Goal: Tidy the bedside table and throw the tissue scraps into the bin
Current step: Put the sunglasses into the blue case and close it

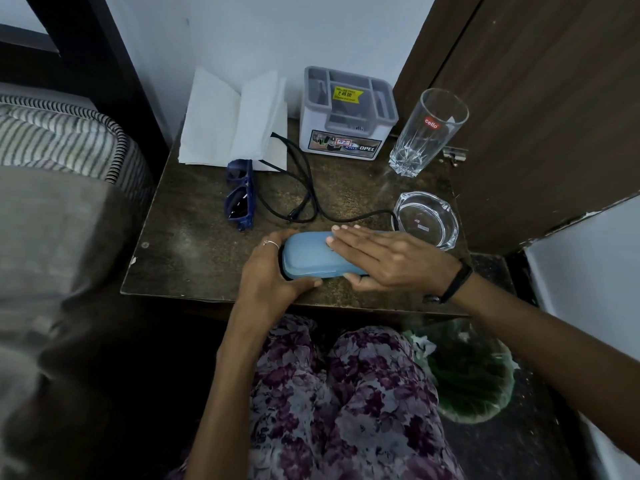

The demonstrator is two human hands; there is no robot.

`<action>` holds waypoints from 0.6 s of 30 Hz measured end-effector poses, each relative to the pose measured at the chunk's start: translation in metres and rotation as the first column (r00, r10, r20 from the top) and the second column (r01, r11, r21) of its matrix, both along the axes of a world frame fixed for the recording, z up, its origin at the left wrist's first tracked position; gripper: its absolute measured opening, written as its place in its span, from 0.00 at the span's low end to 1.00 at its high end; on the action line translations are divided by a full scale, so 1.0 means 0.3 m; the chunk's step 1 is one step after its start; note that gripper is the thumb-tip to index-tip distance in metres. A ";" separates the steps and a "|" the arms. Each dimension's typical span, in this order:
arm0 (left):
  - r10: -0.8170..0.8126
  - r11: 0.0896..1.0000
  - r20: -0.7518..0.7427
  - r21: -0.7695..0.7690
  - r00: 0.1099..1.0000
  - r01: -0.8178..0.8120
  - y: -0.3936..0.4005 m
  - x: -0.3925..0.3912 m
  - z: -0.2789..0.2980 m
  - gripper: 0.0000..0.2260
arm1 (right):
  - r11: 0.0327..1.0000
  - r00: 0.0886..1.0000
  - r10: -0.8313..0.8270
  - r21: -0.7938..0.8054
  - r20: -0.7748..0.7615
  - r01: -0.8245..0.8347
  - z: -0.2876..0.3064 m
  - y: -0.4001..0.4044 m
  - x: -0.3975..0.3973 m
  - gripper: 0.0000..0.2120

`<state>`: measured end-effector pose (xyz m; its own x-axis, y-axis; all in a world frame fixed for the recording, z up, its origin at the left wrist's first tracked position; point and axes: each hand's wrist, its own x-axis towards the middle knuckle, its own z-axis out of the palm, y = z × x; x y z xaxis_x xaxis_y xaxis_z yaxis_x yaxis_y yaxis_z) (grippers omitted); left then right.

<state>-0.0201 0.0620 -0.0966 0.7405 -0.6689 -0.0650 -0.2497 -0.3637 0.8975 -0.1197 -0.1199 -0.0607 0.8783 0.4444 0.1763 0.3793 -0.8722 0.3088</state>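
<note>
A light blue glasses case (308, 256) lies near the front edge of the dark bedside table (180, 258). My left hand (270, 271) grips its left end, thumb along the front. My right hand (384, 258) lies flat on top of the case, fingers straight, thumb at its front edge. Blue sunglasses (239, 195) lie behind the case to the left. White tissues (228, 119) lean against the wall at the back left. A bin (474, 372) lined with a green bag stands on the floor at the right, with white scraps (420, 344) inside.
A grey and white organiser box (346, 116) stands at the back. A tall glass (427, 133) and a glass ashtray (426, 220) are on the right. A black cable (304, 188) loops across the middle. A bed is on the left, a wooden door on the right.
</note>
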 end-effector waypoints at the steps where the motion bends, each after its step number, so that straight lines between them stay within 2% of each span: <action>1: -0.002 1.000 -0.021 -0.006 1.000 0.002 0.000 0.000 0.003 0.34 | 1.000 0.999 0.015 0.025 -0.032 -0.015 0.010 -0.008 0.005 0.22; 4: -0.004 0.999 -0.085 -0.038 0.996 0.000 0.004 0.000 0.009 0.42 | 0.988 0.983 -0.005 0.152 -0.186 0.034 0.062 -0.014 0.007 0.26; 7: -0.010 0.998 -0.094 -0.062 0.996 0.004 0.009 -0.001 0.016 0.49 | 0.953 0.947 -0.115 0.236 -0.300 0.191 0.102 -0.013 0.012 0.28; 9: -0.016 0.997 -0.098 -0.074 0.995 0.009 0.013 -0.002 0.016 0.53 | 0.893 0.904 -0.192 0.314 -0.381 0.322 0.109 -0.016 0.021 0.27; 11: -0.018 0.998 -0.090 -0.067 0.996 0.012 0.016 -0.003 0.014 0.54 | 0.829 0.903 -0.253 0.403 -0.346 0.387 0.107 -0.024 0.037 0.24; 14: -0.030 0.998 -0.057 -0.056 0.998 0.026 0.021 -0.002 0.010 0.54 | 0.769 0.914 -0.349 0.493 -0.208 0.406 0.115 -0.025 0.086 0.20; 16: -0.039 0.998 -0.042 -0.040 0.998 0.038 0.021 -0.001 0.007 0.53 | 0.693 0.870 -0.448 0.535 -0.206 0.483 0.123 -0.001 0.133 0.22; 18: -0.039 0.999 -0.033 -0.030 0.999 0.038 0.019 0.000 0.006 0.52 | 0.604 0.822 -0.527 0.585 -0.216 0.541 0.139 0.045 0.191 0.18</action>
<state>-0.0200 0.0676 -0.0949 0.7121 -0.6987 -0.0691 -0.2326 -0.3277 0.9157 -0.0623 -0.1065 -0.0190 0.9310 -0.2999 0.2080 -0.2152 -0.9114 -0.3508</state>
